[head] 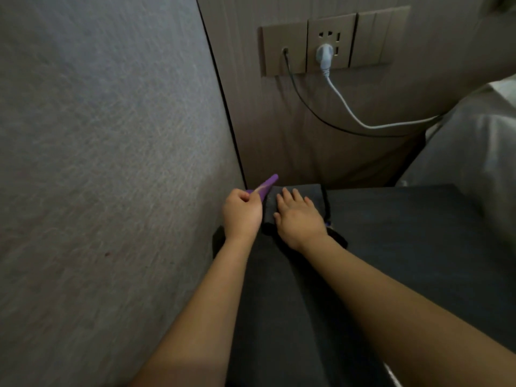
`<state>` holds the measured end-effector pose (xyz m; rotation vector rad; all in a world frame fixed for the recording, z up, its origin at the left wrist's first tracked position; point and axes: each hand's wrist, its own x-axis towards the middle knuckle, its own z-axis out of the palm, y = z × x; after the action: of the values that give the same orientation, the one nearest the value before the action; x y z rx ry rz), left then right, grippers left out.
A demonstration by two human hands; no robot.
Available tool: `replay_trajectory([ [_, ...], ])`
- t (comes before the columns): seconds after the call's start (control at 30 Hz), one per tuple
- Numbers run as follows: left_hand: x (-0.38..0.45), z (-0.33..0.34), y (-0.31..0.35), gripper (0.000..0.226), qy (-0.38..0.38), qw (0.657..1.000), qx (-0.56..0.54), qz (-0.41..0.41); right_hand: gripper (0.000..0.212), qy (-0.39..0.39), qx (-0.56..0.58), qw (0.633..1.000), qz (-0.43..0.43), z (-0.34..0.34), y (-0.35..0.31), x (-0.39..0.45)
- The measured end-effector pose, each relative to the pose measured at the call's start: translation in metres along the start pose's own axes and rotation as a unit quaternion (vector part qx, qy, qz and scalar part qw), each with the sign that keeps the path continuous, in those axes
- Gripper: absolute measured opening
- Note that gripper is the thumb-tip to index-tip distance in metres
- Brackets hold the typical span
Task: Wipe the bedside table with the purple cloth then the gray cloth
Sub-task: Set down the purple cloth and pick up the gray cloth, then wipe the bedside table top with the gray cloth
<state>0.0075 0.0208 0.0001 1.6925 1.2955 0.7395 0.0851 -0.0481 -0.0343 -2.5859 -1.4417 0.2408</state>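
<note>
Bedroom, bedside table (pixel 418 219), bed (pixel 474 141), wall sockets (pixel 328 41)

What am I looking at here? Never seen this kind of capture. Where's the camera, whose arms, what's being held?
There is no robot. A person wears one wide-angle camera on the head, looking forward and down, so the two bare arms reaching in from the bottom are the wearer's own.

The dark surface is the bedside table, set in a corner beside a gray wall. The left hand pinches the purple cloth, which sticks up toward the corner. The right hand lies flat, fingers straight, on the gray cloth, a dark folded piece on the table.

Behind the table, a wall panel has a white plug and a black cord in it. Pale bedding shows at right.
</note>
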Motion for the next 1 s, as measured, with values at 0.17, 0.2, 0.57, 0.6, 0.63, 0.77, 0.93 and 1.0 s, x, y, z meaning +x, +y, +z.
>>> replay_trajectory([
  [0.17,-0.006,0.004,0.003,0.009,0.007,0.999,0.038,0.036,0.054,-0.021,-0.026,0.995,-0.092,-0.002,0.011,-0.004],
  [0.2,-0.008,0.004,0.004,0.009,0.008,0.998,0.045,0.038,0.054,-0.03,-0.03,0.994,-0.103,-0.005,0.019,-0.008],
  [0.57,-0.048,0.044,0.01,0.038,-0.115,0.94,0.301,0.11,0.054,-0.041,-0.04,0.998,-0.014,-0.029,0.105,-0.039],
  [0.6,-0.053,0.048,0.012,0.044,-0.127,0.918,0.353,0.132,0.054,-0.052,-0.026,0.998,-0.01,-0.033,0.108,-0.039],
  [0.63,-0.059,0.052,0.015,0.048,-0.136,0.894,0.389,0.175,0.053,-0.063,0.01,0.998,-0.004,-0.038,0.11,-0.038],
  [0.77,-0.071,0.082,0.029,0.058,-0.227,0.827,0.389,0.335,0.038,0.033,0.113,0.993,0.025,-0.064,0.123,-0.038],
  [0.93,-0.069,0.113,0.033,0.067,-0.304,0.791,0.433,0.307,0.044,-0.045,-0.001,0.999,-0.002,-0.057,0.136,-0.044],
  [1.0,-0.066,0.115,0.03,0.071,-0.317,0.795,0.434,0.281,0.054,-0.07,0.0,0.997,-0.009,-0.044,0.132,-0.044],
])
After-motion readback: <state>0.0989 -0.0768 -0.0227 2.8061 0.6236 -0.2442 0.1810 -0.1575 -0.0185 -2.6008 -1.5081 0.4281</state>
